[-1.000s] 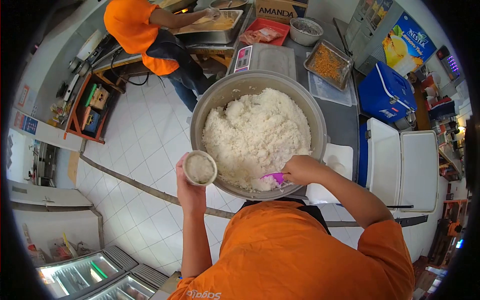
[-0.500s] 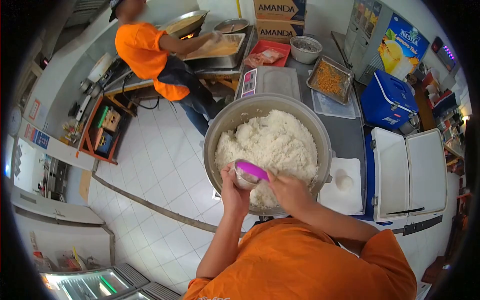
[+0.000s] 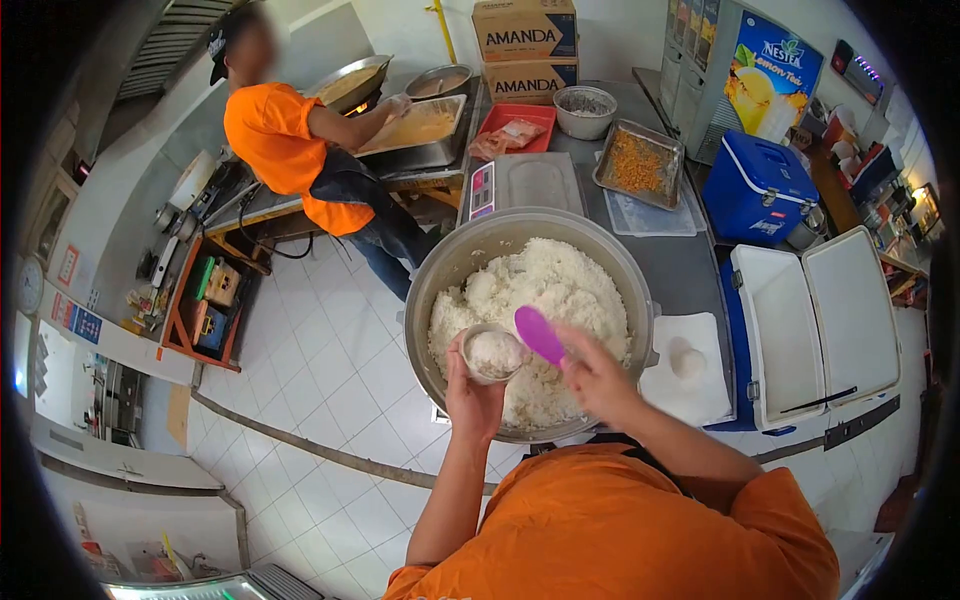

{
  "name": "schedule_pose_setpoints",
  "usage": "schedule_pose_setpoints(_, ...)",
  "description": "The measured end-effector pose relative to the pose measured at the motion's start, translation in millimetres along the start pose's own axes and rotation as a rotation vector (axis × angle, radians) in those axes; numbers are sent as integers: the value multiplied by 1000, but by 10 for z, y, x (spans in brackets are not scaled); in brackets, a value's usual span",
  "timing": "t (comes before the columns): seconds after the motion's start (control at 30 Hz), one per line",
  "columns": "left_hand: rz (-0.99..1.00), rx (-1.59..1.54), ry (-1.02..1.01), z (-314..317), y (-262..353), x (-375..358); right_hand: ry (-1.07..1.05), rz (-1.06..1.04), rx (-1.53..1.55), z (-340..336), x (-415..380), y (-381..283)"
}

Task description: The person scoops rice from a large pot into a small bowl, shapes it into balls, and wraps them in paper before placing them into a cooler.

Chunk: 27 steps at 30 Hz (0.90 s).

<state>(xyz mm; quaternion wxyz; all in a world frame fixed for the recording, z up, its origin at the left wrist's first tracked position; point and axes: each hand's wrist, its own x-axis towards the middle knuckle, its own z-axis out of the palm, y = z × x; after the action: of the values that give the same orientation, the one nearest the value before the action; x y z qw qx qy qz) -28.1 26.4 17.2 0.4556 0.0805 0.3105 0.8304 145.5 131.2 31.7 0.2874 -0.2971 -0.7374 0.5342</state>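
Note:
A large metal pot [image 3: 424,318] stands in front of me, with a big mound of cooked white rice [image 3: 545,275] in it. My left hand [image 3: 475,402] is closed around a small bowl [image 3: 468,357] filled with rice, held over the near left part of the pot. In my right hand [image 3: 600,378] I grip a purple rice paddle [image 3: 538,333] by its handle. Its blade is raised just right of the bowl, apart from it.
Right of the pot, a white sheet [image 3: 705,375] lies on the counter. Behind stand a scale [image 3: 535,185], a tray of orange-brown crumbs [image 3: 640,165] and a red tray [image 3: 540,115]. An open white cooler [image 3: 785,320] is at right. A co-worker in orange [image 3: 270,140] works at the back left.
The paddle has moved off the bowl to the right, uncovering the rice inside it. The bowl now tilts more toward me, and my view has shifted slightly.

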Motion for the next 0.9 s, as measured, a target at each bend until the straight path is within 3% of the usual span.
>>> schedule_pose_setpoints(0.03, 35, 34, -32, 11, -32, 24, -43, -19, 109, 119, 15, -40)
schedule_pose_setpoints(0.07, 33, 35, -40, 21, -58, 43, -269, 340, 150, 126, -59, -113)
schedule_pose_setpoints(0.1, 51, 138, -55, 25, -87, 51, -261, 339, 150, 129, -16, -112)
schedule_pose_setpoints(0.17, 60, 242, -65, 30, -96, 16, -339, 112, -29, 106, 147, -30)
schedule_pose_setpoints(0.2, -4, 222, -46, 40, -51, 12, -449, 309, 159, 38, 241, 160)
schedule_pose_setpoints(0.23, -62, 201, -31, 59, -19, 37, -442, 306, 160, -174, 331, 87)
schedule_pose_setpoints(0.3, -15, 313, 20, 14, -56, 44, -540, 771, 661, -555, 474, -195)
schedule_pose_setpoints(0.37, 38, 401, 86, -3, -189, 118, -474, 762, 674, -266, 371, -137)
schedule_pose_setpoints(0.43, 236, 685, 122, 13, -270, 98, -273, -154, -47, 191, 265, 44)
schedule_pose_setpoints(0.47, 202, 451, 116, 56, -225, 66, -431, 202, 140, 52, 359, 18)
schedule_pose_setpoints(0.5, 207, 456, 119, 49, -185, 57, -435, 198, 144, -18, 415, -134)
schedule_pose_setpoints(0.57, 248, 189, -46, 54, -154, 68, -528, 558, 299, -147, 538, -317)
schedule_pose_setpoints(0.6, 289, 221, -42, 33, -180, 74, -546, 565, 295, -143, 587, -264)
schedule_pose_setpoints(0.67, 299, 170, 40, -33, -171, 54, -610, 192, 69, -42, 744, -71)
schedule_pose_setpoints(0.7, 310, 117, 101, -33, -131, 88, -625, 169, 75, -59, 815, -3)
schedule_pose_setpoints(0.77, 416, 132, 130, 36, -59, 35, -421, -102, -323, -147, 899, 95)
schedule_pose_setpoints(0.8, 413, 41, 147, 156, -2, -14, -429, -127, -318, -164, 874, 39)
schedule_pose_setpoints(0.87, 394, -25, 115, 308, -42, -124, -114, -617, -766, -227, 621, -127)
schedule_pose_setpoints(0.9, 400, -25, 105, 449, -136, -182, -106, -626, -768, -270, 561, -188)
